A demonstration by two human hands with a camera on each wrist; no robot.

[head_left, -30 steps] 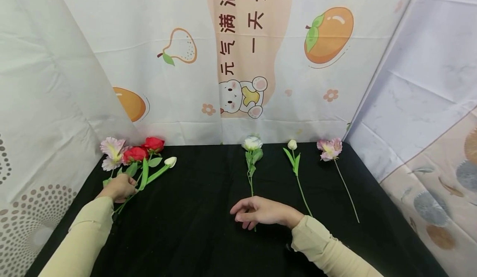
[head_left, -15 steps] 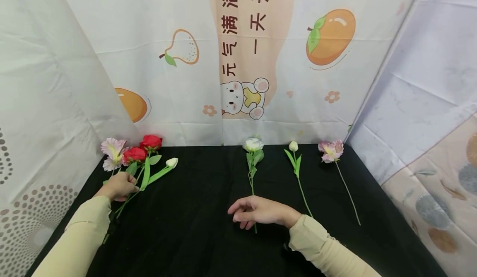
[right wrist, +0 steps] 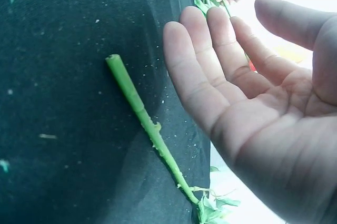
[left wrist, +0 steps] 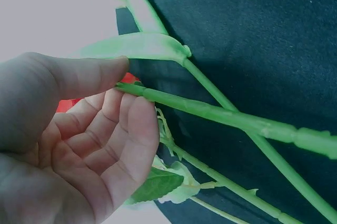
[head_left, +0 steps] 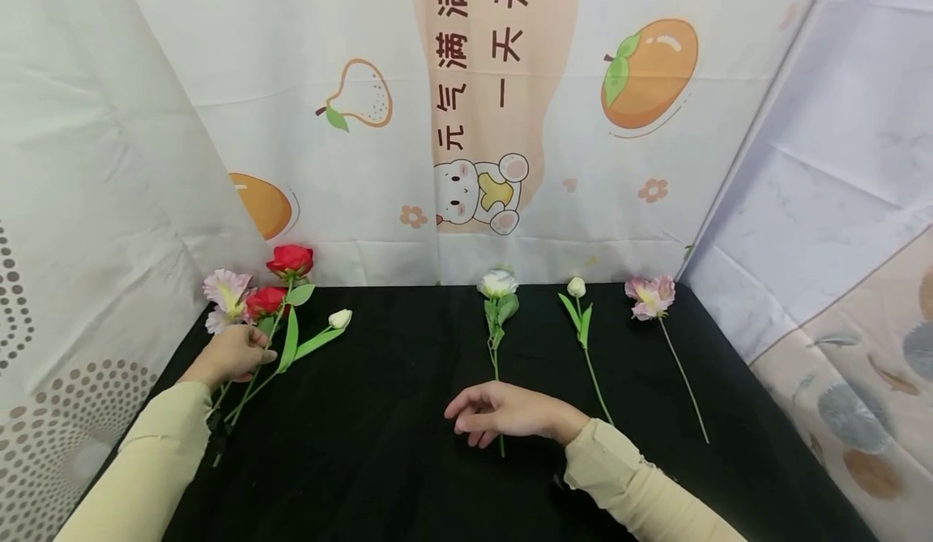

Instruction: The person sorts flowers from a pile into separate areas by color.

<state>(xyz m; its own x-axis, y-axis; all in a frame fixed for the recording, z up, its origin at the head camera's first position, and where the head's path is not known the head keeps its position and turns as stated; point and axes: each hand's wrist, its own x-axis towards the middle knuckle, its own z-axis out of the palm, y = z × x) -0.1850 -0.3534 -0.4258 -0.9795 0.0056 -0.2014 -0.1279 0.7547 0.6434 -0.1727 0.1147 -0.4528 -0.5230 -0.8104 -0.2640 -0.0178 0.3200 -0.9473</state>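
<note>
Between thumb and fingers, my left hand (head_left: 232, 356) pinches the green stem (left wrist: 210, 111) of a red rose (head_left: 290, 260), whose bloom stands above the others at the back left. Beside it are a second red rose (head_left: 266, 303), a pink-and-yellow flower (head_left: 227, 292) and a white tulip (head_left: 339, 319); the tulip's stem crosses under the pinched one in the left wrist view. My right hand (head_left: 510, 411) hovers over the stem of a white rose (head_left: 498, 283), fingers loosely bent and holding nothing. That stem's cut end (right wrist: 118, 71) shows apart from the palm in the right wrist view.
Right of the white rose lie another white tulip (head_left: 577, 288) and another pink flower (head_left: 651, 296), stems toward me. Black cloth (head_left: 350, 445) covers the table. Printed white curtains (head_left: 350, 194) close off the back and both sides.
My left hand has lifted the red rose, its bloom rising up and slightly left, away from the other red rose. The white tulip beside it shifted slightly right. My right hand stays nearly still.
</note>
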